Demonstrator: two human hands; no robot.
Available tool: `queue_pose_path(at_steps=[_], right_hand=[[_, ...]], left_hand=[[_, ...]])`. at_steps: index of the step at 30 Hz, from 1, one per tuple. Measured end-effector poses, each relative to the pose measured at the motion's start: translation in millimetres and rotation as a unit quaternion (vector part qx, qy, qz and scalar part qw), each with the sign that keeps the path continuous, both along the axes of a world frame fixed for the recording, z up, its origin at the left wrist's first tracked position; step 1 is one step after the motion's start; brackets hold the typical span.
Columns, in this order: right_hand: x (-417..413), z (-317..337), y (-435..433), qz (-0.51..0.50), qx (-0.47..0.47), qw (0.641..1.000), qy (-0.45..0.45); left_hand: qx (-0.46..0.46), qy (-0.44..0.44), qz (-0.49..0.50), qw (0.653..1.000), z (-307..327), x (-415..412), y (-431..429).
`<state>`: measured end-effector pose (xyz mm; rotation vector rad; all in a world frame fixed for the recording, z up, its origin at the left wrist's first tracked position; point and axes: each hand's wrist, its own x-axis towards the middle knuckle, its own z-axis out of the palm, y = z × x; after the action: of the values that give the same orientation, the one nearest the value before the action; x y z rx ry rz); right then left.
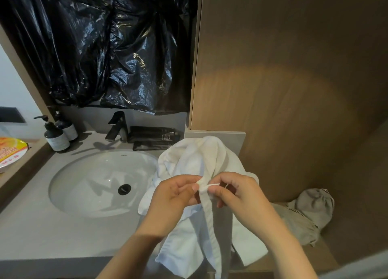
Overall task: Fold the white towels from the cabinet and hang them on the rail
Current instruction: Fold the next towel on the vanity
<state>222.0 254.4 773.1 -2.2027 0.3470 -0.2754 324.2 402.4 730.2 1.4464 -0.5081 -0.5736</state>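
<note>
Left of the left hand [172, 194] lay the counter [42, 226]. The white towel [195, 163] hung bunched and unfolded from between that hand and the right hand [241, 192], so folding looked barely begun and hanging undone; no rail showed. Close together, each hand pinched its hem.

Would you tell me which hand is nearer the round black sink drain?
Left. The left hand sits right of the round black sink drain; the right hand is farther right.
</note>
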Motion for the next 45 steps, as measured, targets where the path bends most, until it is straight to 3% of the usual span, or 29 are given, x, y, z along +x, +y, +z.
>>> queue_pose_path(at_steps=[23, 34, 41, 45], right_hand=[[4.6, -3.4, 1.2, -0.032, -0.021, 0.999, 0.001], [4.4, -6.9, -1.4, -0.014, 0.010, 1.000, 0.010], [-3.4, -1.5, -31.4, -0.011, -0.058, 0.996, 0.074], [-5.2, 3.2, -47.0, -0.021, -0.129, 0.989, 0.067]], left_hand=[[0.015, -0.043, -0.015, 0.999, 4.9, -4.7, 6.3], [-0.003, -0.091, 0.039, 0.995, 2.0, -8.2, 7.4], [0.023, -0.169, 0.112, 0.979, 12.9, 24.2, 18.5], [0.043, -0.201, 0.166, 0.965, 24.7, 55.4, 17.2]])
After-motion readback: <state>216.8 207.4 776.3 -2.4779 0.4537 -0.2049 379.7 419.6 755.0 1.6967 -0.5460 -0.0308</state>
